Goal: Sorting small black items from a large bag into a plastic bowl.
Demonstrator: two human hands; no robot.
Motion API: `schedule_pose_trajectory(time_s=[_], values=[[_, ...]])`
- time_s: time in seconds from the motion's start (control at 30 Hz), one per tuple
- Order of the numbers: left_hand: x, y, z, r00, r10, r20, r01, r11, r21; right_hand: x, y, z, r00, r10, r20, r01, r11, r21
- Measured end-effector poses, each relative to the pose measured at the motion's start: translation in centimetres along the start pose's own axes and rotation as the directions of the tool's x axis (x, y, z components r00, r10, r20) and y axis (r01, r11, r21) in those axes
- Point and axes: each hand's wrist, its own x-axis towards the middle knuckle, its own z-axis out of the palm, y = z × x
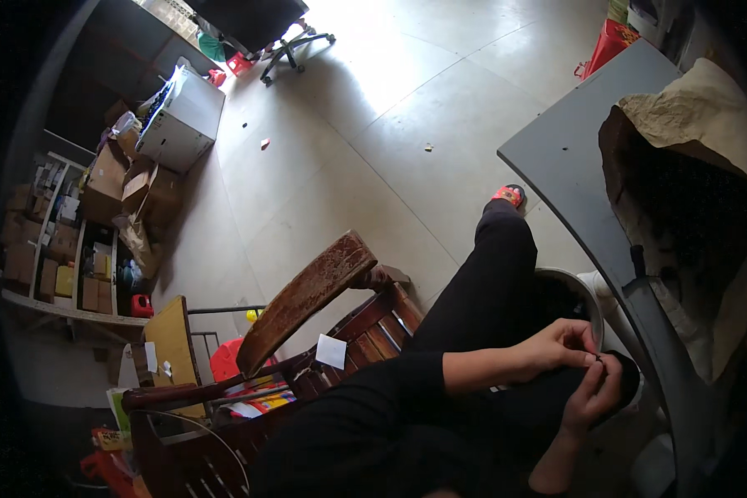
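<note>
My left hand [563,344] and my right hand [596,392] meet over my lap, fingertips pinched together. Between them is a tiny dark piece [598,358], too small to name. Just beyond the hands stands a pale round bucket [591,292] with a dark inside, beside the grey table [568,137]. On that table, right of my hands, a large brown paper bag [681,112] gapes wide, showing a dark mass [681,199] within. A dark-handled tool [637,261] lies at the bag's near edge.
A worn wooden armchair [307,299] is at my left, with a white paper square [331,351] on its seat. Cardboard boxes [108,183] and loaded shelves [58,241] line the left wall. A wheeled office chair [286,54] stands far off; small scraps [265,144] dot the floor.
</note>
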Motion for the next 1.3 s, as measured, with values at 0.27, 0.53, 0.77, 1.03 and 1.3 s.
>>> schedule_pose_trajectory(time_s=[0.27,0.53,0.77,1.03,1.3], values=[[0.8,2.8,0.6,0.901,0.106,0.421,-0.393,0.614,0.685,0.1,0.0,-1.0,0.670,0.715,0.200,-0.477,0.209,0.854],[1.0,3.6,0.5,0.966,0.218,0.138,-0.176,0.165,0.971,1.7,0.7,-1.1,0.959,0.268,0.094,-0.282,0.859,0.427],[0.8,3.1,1.3,0.985,0.166,0.051,-0.122,0.452,0.883,1.3,0.2,-0.1,0.904,0.426,0.034,-0.334,0.655,0.678],[1.2,2.2,1.2,0.897,0.369,0.243,-0.383,0.375,0.844,1.1,-0.2,0.9,0.917,0.382,-0.114,-0.227,0.737,0.636],[0.9,1.5,1.3,0.886,0.435,0.159,-0.379,0.483,0.789,-0.1,-0.3,2.0,0.947,0.224,-0.230,-0.130,0.922,0.364]])
